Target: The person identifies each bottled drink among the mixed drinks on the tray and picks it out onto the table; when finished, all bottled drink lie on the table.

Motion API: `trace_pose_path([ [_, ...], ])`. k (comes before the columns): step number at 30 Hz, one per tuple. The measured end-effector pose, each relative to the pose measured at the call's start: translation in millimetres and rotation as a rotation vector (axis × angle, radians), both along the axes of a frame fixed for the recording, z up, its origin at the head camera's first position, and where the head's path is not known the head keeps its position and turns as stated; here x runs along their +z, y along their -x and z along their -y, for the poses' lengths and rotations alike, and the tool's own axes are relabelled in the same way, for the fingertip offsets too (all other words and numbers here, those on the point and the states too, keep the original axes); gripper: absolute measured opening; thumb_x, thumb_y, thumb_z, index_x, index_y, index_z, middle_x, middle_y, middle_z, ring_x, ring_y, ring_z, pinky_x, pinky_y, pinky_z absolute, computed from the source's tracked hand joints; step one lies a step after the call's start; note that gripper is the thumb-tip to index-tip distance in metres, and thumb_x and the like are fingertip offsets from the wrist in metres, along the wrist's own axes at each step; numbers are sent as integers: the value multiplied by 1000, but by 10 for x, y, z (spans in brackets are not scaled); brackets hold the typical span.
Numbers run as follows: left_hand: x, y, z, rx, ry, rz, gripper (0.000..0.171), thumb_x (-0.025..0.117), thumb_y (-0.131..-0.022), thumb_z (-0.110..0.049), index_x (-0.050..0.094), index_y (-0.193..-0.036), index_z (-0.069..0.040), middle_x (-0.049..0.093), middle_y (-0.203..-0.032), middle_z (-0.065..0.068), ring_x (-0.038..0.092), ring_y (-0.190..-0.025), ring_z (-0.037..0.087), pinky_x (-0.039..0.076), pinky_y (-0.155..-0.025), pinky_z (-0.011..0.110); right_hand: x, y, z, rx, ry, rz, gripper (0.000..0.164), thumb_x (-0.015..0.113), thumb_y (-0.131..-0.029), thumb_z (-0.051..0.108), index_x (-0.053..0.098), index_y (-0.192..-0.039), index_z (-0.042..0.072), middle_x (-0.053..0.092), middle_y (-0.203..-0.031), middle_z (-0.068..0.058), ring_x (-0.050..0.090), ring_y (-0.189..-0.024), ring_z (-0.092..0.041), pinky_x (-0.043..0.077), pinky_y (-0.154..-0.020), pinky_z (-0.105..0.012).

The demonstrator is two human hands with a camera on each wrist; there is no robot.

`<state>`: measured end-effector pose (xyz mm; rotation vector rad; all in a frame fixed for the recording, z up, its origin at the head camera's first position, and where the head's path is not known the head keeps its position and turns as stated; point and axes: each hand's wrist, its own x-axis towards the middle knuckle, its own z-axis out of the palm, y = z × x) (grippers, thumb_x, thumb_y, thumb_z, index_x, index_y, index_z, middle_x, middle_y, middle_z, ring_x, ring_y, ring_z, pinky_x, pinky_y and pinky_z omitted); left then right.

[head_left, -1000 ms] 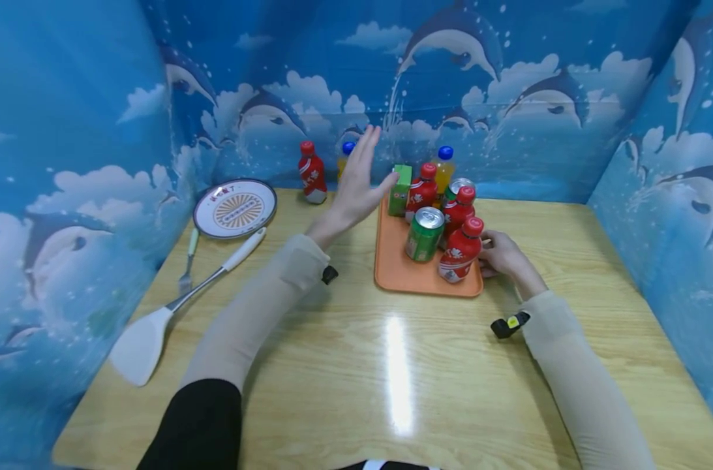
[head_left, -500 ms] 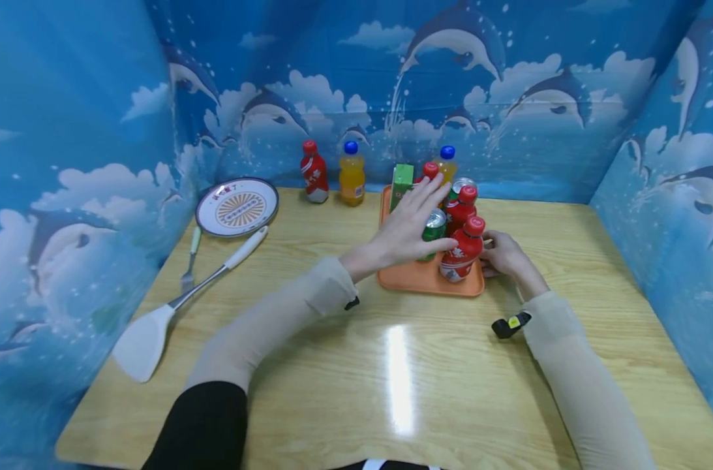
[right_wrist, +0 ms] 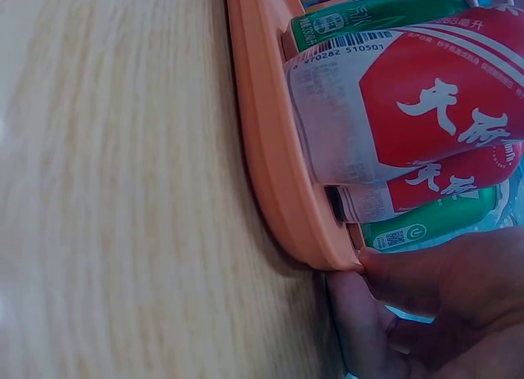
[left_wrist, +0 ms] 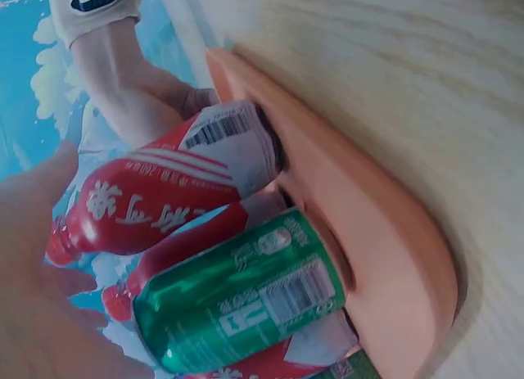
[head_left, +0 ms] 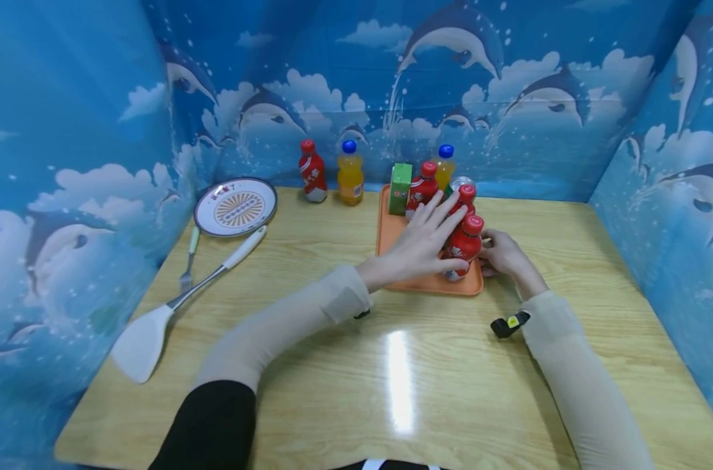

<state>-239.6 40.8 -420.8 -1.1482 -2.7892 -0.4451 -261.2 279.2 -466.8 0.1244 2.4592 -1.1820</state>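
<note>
An orange tray (head_left: 426, 286) on the table carries several drinks: red bottles (head_left: 466, 241), a green juice carton (head_left: 400, 189), an orange-drink bottle (head_left: 445, 166) with a blue cap, and green cans (left_wrist: 237, 289). My left hand (head_left: 417, 251) reaches over the tray with fingers spread, beside the front red bottle. In the head view it covers the nearer can; the left wrist view has its fingers close to the bottle caps. At the tray's right side, my right hand (head_left: 505, 256) pinches the rim, thumb (right_wrist: 409, 272) on top.
Left of the tray at the back stand another red bottle (head_left: 313, 173) and a second orange-drink bottle (head_left: 350, 176). A patterned plate (head_left: 235, 207), a fork (head_left: 190, 261) and a white spatula (head_left: 141, 343) lie on the left. Dolphin-print curtains (head_left: 356, 78) enclose the table.
My left hand has swung right and down from beside the tray to over its drinks, uncovering the orange-drink bottle at the back. My right hand stays at the tray's rim.
</note>
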Motion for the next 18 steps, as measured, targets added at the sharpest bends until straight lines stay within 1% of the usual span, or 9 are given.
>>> trace_pose_path([
  [4,-62,-35,-64,35,21,-7,98,65,-95,-67,21,-170,-22,-14,-180,1,-12,-167,29,6,-138,53,-1,0,0,2,-4,7,48,46,-112,12,36,-154,-7,58,-129,-29,70,-85,-14,67,-76,-37],
  [6,-90,-48,-94,60,31,-23,96,65,-95,-67,24,-169,-22,-15,-180,1,-12,-167,30,5,-138,53,-4,-1,-1,5,-8,5,47,45,-112,12,35,-154,-7,58,-129,-29,70,-86,-15,67,-76,-37],
  [9,-121,-60,-138,99,47,-57,95,65,-94,-69,28,-168,-22,-14,-180,2,-10,-168,31,6,-137,54,0,-7,-4,6,-10,0,47,45,-112,11,35,-154,-7,58,-129,-29,71,-88,-17,67,-77,-39],
  [12,-132,-64,-176,130,54,-64,93,65,-93,-71,33,-166,-23,-12,-180,0,-9,-168,31,7,-137,55,5,-12,-3,0,-10,-3,47,45,-112,11,36,-154,-7,58,-128,-29,71,-89,-19,67,-77,-39],
  [14,-141,-63,-191,140,33,-66,88,67,-93,-70,40,-162,-23,-6,-181,0,-8,-168,30,7,-137,56,6,-15,-3,-1,-10,-6,47,45,-111,10,36,-154,-7,58,-127,-29,70,-88,-19,67,-77,-39],
  [18,-141,-54,-195,143,-2,-124,77,70,-91,-68,55,-151,-24,15,-178,1,3,-168,29,13,-136,59,3,-20,-2,6,-2,-19,47,45,-111,9,35,-153,-8,60,-120,-25,69,-83,-15,67,-74,-38],
])
